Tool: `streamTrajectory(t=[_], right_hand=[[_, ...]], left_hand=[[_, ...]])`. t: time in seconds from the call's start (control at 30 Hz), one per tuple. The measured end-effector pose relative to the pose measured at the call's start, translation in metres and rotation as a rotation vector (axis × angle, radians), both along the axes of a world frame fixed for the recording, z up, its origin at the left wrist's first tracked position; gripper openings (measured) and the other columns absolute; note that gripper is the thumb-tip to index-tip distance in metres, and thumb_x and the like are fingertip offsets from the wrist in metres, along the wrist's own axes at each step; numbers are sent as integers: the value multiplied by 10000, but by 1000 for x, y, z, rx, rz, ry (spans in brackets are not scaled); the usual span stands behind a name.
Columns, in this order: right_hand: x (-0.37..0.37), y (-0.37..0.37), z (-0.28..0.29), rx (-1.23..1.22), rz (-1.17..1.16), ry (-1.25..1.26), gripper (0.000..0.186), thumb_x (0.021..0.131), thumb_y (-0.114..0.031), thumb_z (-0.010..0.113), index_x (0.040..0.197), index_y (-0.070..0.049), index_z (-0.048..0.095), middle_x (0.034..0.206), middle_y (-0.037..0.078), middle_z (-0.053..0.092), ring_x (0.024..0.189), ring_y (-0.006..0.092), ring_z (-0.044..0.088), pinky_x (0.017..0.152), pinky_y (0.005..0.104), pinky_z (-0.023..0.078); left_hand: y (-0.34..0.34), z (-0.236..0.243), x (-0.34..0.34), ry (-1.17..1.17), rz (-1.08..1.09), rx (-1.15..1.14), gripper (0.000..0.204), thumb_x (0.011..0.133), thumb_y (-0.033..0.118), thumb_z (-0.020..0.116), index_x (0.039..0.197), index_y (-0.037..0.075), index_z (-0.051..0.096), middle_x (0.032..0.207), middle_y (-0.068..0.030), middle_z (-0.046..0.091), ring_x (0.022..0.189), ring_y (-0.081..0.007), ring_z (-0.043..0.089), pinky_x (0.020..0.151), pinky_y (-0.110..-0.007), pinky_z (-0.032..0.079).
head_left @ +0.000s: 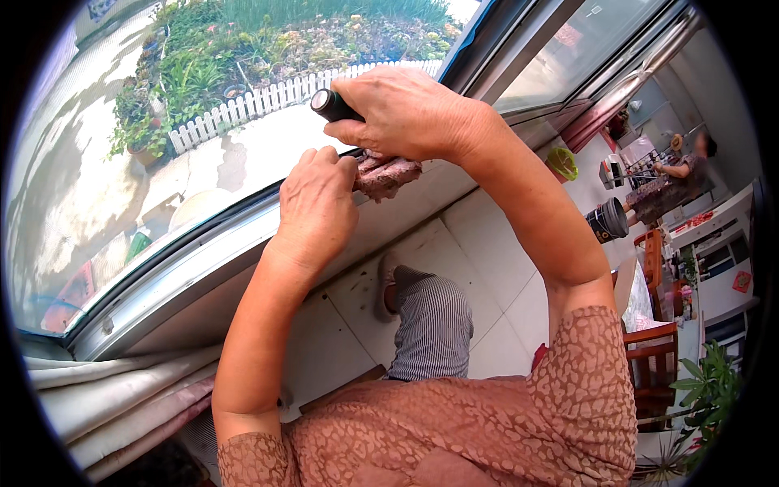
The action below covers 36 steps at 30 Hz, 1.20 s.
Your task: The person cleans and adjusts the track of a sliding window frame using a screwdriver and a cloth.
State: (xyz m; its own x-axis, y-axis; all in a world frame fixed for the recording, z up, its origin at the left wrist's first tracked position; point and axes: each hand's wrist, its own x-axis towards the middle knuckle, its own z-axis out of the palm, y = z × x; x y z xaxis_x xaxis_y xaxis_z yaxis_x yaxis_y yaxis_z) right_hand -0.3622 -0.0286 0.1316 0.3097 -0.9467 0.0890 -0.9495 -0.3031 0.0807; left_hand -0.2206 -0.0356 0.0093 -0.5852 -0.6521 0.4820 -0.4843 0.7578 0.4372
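At the frame's upper centre, a black handle (331, 105) is grasped by the right grip (398, 109); beneath it, a crumpled cloth (389, 177) (likely soft, light and limp) appears pinched by the left grip (318, 199). The cloth is best taken by a thick fold.

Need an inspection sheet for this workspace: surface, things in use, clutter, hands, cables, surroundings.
Surface: silver window frame, beside the glass.
Things: black handle, far end hidden; crumpled pinkish-brown cloth below it.
Clutter: black bucket and yellow-green bin, off to the right.
Hands: right hand wraps the handle; left hand curled beside the cloth, grip unclear.
Cables: nothing seen.
Surroundings: bunched curtain lower left; white fence and plants outside; another person far right.
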Motion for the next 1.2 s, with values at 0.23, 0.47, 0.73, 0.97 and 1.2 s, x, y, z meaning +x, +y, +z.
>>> streamTrajectory(t=[0.23,0.47,0.73,0.97,1.2], right_hand=[[14,7,19,-62,195,-295,399,913,-351,669,889,34,569,675,169,547,615,317,503,612,405,454],[-3,24,19,23,153,-698,355,921,-334,720,892,6,619,678,49,593,633,107,541,577,313,467],[-30,65,12,-26,29,-661,320,891,-225,711,1079,27,649,1002,122,677,935,192,664,853,319,534],[-51,85,-3,-208,-179,-554,189,909,-93,676,1049,32,649,977,99,675,941,150,646,864,285,509],[-80,90,-41,-481,-188,-969,110,911,-59,692,924,21,619,827,46,625,728,97,617,661,233,490]], left_hand=[[14,7,76,-46,140,-81,64,892,51,582,875,15,632,855,-140,560,872,-331,563,758,-427,442],[24,10,110,17,180,-92,25,873,-2,602,888,5,621,841,-126,560,819,-322,567,718,-413,441],[20,11,80,75,66,-98,91,817,-37,647,902,-5,641,845,-122,578,788,-301,583,687,-397,454],[27,12,9,102,-39,-135,159,739,-4,606,887,49,627,855,-89,551,809,-272,573,714,-384,465],[15,10,14,53,51,-119,96,813,5,608,887,59,639,853,-110,565,833,-310,582,732,-405,466]])
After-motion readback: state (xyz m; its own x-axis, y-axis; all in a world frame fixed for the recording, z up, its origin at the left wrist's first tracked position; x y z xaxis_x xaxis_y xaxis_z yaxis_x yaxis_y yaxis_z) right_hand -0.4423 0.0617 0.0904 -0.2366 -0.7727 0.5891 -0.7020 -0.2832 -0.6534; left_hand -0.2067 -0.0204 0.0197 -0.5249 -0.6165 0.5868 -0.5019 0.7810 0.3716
